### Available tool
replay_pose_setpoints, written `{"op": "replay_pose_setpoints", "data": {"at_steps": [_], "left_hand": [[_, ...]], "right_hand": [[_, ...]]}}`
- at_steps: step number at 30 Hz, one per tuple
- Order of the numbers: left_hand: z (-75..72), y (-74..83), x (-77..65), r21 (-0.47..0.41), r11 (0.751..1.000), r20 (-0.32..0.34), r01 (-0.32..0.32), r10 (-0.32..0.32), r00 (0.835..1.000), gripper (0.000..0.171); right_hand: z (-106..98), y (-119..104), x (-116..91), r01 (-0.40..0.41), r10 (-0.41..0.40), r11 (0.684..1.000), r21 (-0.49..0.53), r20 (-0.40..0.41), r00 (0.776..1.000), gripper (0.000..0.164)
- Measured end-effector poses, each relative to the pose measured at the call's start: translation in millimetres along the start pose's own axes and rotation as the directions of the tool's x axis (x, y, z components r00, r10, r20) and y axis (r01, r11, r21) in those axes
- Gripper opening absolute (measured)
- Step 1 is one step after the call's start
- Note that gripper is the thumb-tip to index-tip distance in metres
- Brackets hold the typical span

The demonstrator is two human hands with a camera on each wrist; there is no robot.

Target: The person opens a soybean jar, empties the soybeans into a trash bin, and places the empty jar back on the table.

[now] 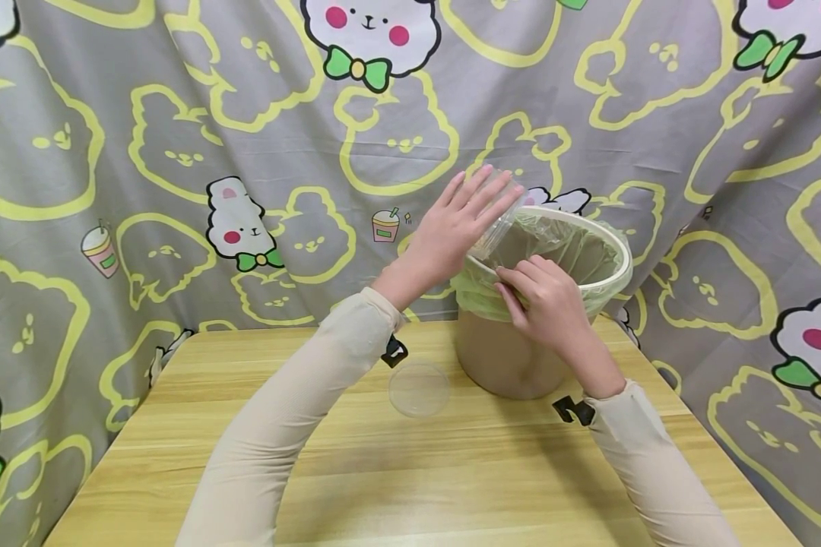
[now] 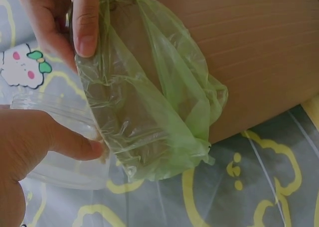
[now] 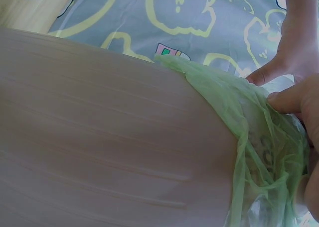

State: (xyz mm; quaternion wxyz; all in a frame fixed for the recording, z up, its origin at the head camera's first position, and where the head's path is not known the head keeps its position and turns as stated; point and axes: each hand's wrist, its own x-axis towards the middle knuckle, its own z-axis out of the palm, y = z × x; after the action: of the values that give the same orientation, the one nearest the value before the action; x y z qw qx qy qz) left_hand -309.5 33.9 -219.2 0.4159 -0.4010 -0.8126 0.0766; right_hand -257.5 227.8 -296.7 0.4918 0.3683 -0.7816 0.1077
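My left hand (image 1: 445, 228) holds a clear plastic jar (image 2: 65, 170), tipped over the near left of a trash bin (image 1: 509, 357). Its thumb presses the jar's side in the left wrist view, and a few small light-brown bits show near the jar's mouth. A thin green trash bag (image 2: 164, 72) lines the bin and folds down over its outside. With my right hand (image 1: 550, 304) I grip the bin's front rim, the thumb (image 3: 286, 100) outside on the bag and the fingers curled over the edge.
A clear round lid (image 1: 420, 389) lies flat on the wooden table (image 1: 410, 479), left of the bin. The bin stands toward the table's back right. Behind and at both sides hangs a grey cartoon-print curtain (image 1: 301, 159).
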Motion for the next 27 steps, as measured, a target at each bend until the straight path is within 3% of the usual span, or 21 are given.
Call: {"op": "replay_pose_setpoints", "data": {"at_steps": [27], "left_hand": [[-3.9, 13.1, 0.3, 0.049, 0.996, -0.004, -0.070, 0.071, 0.997, 0.087]], "right_hand": [[0, 0, -1, 0.019, -0.019, 1.000, -0.011, -0.015, 1.000, 0.014]]}}
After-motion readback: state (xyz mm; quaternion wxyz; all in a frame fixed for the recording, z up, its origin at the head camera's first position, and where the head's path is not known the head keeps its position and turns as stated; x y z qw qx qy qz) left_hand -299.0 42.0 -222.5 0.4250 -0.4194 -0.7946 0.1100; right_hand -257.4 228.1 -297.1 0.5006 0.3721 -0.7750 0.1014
